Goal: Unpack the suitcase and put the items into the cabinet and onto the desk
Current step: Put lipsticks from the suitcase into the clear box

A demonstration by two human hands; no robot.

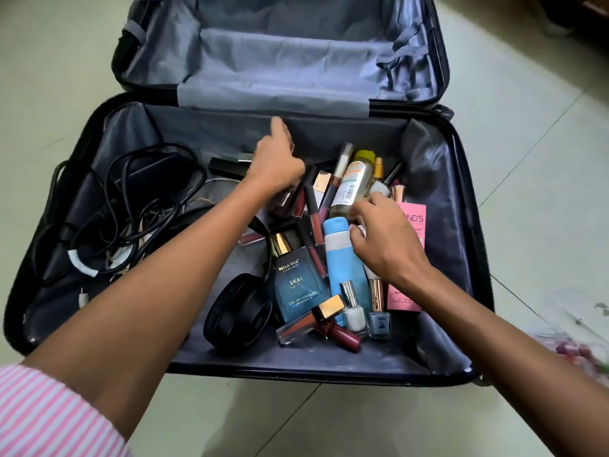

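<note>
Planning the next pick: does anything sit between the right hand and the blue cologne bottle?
Yes. The light blue tube lies between the right hand and the cologne bottle, right beside the bottle. A gold-capped gloss rests at the bottle's lower edge. The bottle's face looks uncovered.
</note>
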